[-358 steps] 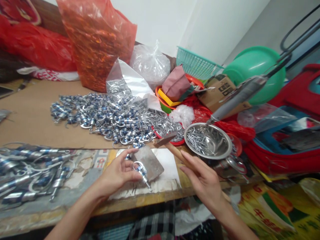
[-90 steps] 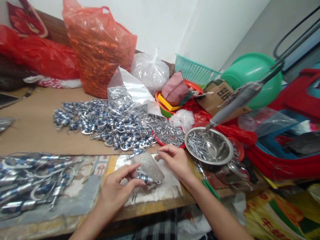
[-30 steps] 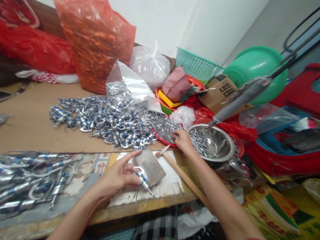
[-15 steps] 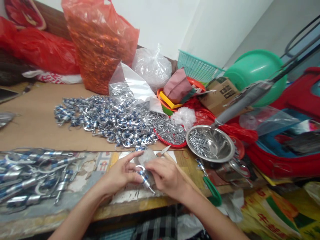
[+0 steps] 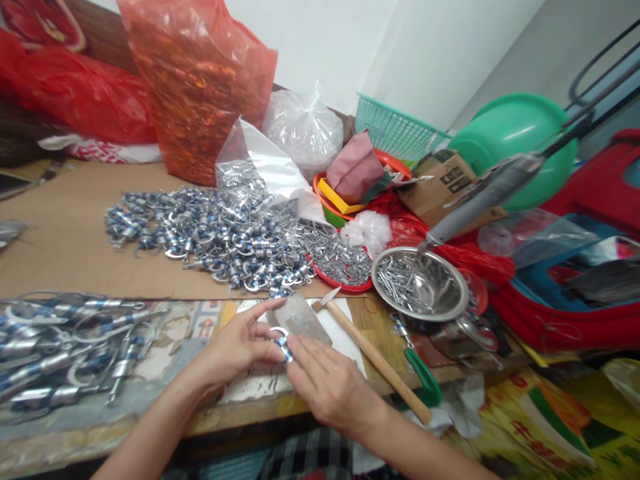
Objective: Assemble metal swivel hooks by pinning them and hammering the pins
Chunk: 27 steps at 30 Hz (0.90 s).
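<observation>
My left hand pinches a small silver-and-blue metal hook piece against the near edge of a grey metal block on the workbench. My right hand lies over the lower end of that same piece, fingers closed on it; the part under the fingers is hidden. A small hammer with a wooden handle rests just right of the block, untouched. A steel bowl with small pins stands farther right.
A large heap of silver-blue pieces covers the cardboard behind; another pile lies at left. A red tray of silver bits, orange bag, green basin, teal basket and hanging grey tool crowd the right.
My right hand went to the red tray of silver bits, came back to the piece at the block, and now covers its lower end. My left hand kept its hold.
</observation>
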Tool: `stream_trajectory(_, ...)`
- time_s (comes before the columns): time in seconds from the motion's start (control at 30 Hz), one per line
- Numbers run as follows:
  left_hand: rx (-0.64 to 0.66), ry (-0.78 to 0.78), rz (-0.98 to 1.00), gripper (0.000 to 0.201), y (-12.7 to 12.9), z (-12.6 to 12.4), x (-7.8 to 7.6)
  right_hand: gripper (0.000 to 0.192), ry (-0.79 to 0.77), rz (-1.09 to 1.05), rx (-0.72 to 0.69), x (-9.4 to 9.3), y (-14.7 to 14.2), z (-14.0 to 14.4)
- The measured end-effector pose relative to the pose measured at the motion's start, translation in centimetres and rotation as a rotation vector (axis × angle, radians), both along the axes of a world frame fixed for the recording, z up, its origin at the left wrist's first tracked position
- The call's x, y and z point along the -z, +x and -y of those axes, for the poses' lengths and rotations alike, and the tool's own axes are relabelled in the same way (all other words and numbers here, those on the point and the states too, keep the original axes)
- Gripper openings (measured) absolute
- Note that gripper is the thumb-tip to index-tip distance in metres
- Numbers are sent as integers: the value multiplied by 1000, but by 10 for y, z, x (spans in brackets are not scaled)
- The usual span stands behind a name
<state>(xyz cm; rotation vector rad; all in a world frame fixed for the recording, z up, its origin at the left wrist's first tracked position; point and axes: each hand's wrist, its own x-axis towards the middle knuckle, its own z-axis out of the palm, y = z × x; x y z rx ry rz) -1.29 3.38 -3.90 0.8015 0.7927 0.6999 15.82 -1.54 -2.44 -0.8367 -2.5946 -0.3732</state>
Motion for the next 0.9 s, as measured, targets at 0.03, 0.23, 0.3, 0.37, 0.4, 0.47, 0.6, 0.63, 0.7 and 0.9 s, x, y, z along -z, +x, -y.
stream_trajectory(0.03,2,8,1,86,-1,0,1,27,-14,-5,10,1,-1,2)
stream_trajectory(0.23,17,60,-29,81,-2,0,4,38,-205,-303,93,9,19,5)
stream_trajectory(0.3,11,52,-50,82,-1,-1,2,39,-181,-376,357,14,40,-1)
stream_trajectory(0.37,4,44,-65,84,-1,0,0,38,-252,-313,663,19,63,-7)
stream_trajectory(0.4,2,43,-66,84,-1,-1,0,37,-347,-257,767,22,73,-10)
stream_trajectory(0.47,-1,46,-61,84,0,-1,0,31,-565,-183,841,25,86,-13)
stream_trajectory(0.6,-1,51,-49,85,-1,0,1,24,-623,-339,794,14,82,-1)
stream_trajectory(0.63,-1,51,-49,85,-1,0,1,23,-581,-392,748,7,78,5)
stream_trajectory(0.7,-2,54,-52,84,-1,1,1,27,-493,-462,604,-10,67,16)
stream_trajectory(0.9,-12,55,-64,82,-2,1,1,40,-463,-513,437,-28,53,27)
